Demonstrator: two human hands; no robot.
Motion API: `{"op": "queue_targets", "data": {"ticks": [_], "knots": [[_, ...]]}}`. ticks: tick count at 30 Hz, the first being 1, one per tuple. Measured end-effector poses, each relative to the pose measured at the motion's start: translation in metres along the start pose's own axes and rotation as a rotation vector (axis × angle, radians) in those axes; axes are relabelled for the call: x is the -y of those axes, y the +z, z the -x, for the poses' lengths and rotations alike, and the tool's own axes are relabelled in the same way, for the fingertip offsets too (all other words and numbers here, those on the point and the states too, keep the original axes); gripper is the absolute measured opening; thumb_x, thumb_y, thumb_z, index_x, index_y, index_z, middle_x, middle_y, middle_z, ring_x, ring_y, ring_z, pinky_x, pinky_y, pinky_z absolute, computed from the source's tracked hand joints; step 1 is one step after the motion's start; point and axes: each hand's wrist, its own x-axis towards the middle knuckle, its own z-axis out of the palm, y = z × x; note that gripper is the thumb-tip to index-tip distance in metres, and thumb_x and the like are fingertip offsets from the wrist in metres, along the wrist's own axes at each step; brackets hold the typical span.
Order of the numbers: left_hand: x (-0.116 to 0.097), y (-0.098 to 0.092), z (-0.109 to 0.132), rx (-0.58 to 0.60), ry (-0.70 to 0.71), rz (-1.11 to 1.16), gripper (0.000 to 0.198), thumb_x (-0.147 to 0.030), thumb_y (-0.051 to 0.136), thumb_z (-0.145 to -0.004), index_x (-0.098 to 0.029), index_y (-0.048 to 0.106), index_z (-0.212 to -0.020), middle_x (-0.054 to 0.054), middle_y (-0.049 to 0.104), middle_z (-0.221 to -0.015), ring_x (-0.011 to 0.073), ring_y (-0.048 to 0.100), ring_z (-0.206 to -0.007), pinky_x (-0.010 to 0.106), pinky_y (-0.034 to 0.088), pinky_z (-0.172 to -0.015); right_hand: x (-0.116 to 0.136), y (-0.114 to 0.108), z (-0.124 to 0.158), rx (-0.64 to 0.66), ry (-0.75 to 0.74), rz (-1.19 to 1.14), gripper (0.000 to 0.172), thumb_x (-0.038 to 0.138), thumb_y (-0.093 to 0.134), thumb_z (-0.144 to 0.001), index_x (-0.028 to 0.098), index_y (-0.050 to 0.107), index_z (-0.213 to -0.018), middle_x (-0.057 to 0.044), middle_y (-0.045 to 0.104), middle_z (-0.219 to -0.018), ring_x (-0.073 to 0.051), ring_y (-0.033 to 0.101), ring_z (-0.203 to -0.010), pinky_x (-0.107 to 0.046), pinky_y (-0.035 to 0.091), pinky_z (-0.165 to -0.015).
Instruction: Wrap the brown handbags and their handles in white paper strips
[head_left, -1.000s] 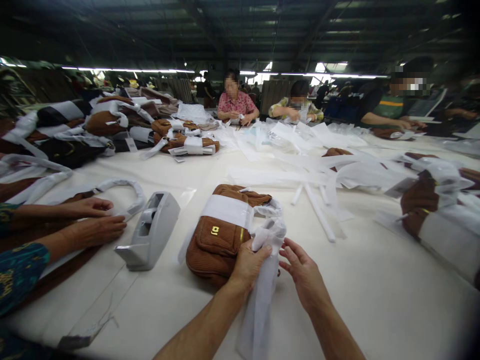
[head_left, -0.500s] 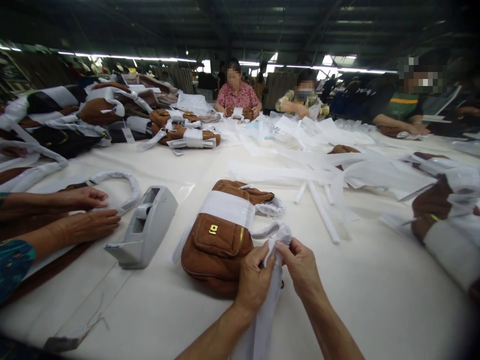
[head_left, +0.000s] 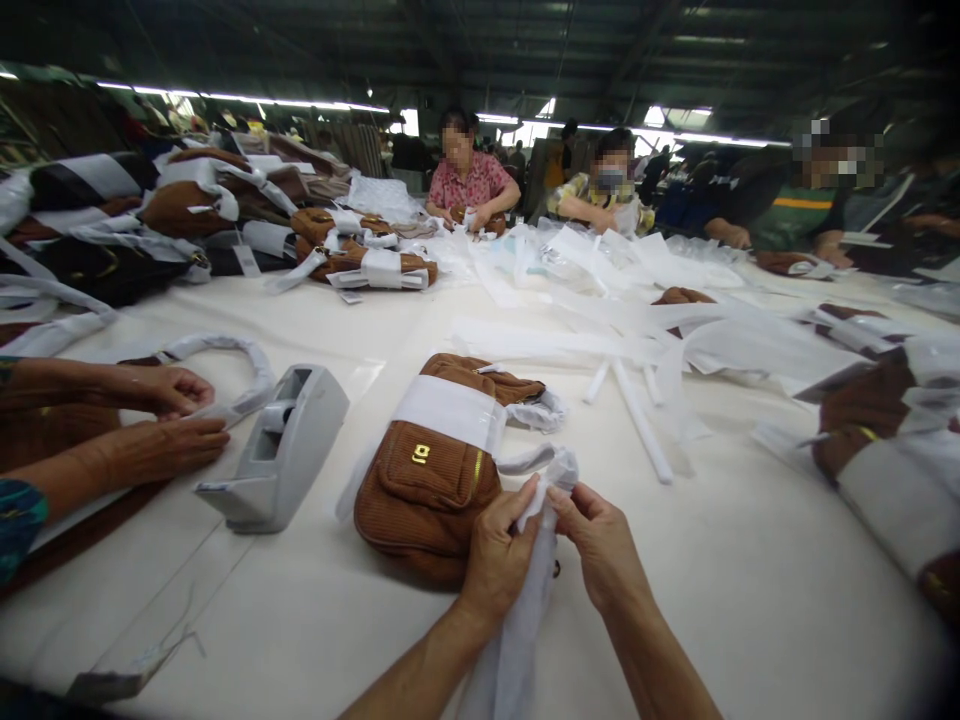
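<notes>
A brown corduroy bag (head_left: 420, 500) with a gold emblem lies on the table, a white paper band (head_left: 448, 411) around its upper half. From its right side runs a strap wrapped in white paper (head_left: 527, 590), which trails toward me past the table's near part. My left hand (head_left: 501, 545) pinches this wrapped strap beside the bag's lower right edge. Close by on the right, my right hand (head_left: 596, 535) grips the same paper with thumb and fingers. The strap inside the wrapping is hidden.
A grey tape dispenser (head_left: 279, 450) stands left of the bag. Beyond it, a co-worker's hands (head_left: 169, 420) hold another wrapped strap. Wrapped bags (head_left: 367, 262) pile up at back left. Loose white paper (head_left: 750, 345) and rolled strips (head_left: 641, 420) lie right. Several people sit across the table.
The whole view has shifted slightly, so the table's contents sit a little further left. Both my hands keep their hold on the wrapped strap. Across the table, a person's hands have moved on a brown bag.
</notes>
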Motion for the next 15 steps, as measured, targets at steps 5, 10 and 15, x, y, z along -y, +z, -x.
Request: {"op": "queue_targets", "data": {"ticks": [5, 10, 15], "knots": [[-0.0032, -0.0011, -0.0007, 0.03, -0.033, -0.009, 0.036, -0.032, 0.048, -0.087, -0.02, 0.054, -0.12, 0.005, 0.061, -0.091, 0.018, 0.058, -0.086, 0.029, 0.047, -0.078, 0.0034, -0.0049, 0.0021, 0.036, 0.023, 0.034, 0.041, 0.041, 0.068, -0.068, 0.016, 0.062, -0.1, -0.005, 0.064, -0.085, -0.016, 0.053, -0.074, -0.026, 0.044, -0.064], [-0.0026, -0.0006, -0.0008, 0.039, -0.075, 0.015, 0.037, -0.035, 0.049, -0.087, -0.019, 0.055, -0.12, 0.005, 0.061, -0.092, 0.0179, 0.057, -0.084, 0.026, 0.047, -0.072, 0.0052, -0.0062, 0.0018, 0.049, 0.038, 0.023, 0.039, 0.042, 0.066, -0.07, 0.017, 0.061, -0.1, -0.005, 0.064, -0.089, -0.018, 0.054, -0.082, -0.027, 0.045, -0.067], [-0.0035, -0.0013, -0.002, 0.05, -0.041, -0.014, 0.033, -0.035, 0.048, -0.087, -0.019, 0.059, -0.115, 0.004, 0.059, -0.084, 0.0159, 0.056, -0.078, 0.025, 0.045, -0.072, 0.0035, -0.0059, 0.0006, 0.03, 0.057, 0.008, 0.041, 0.041, 0.068, -0.067, 0.017, 0.061, -0.098, -0.004, 0.064, -0.088, -0.017, 0.054, -0.079, -0.027, 0.045, -0.066]]}}
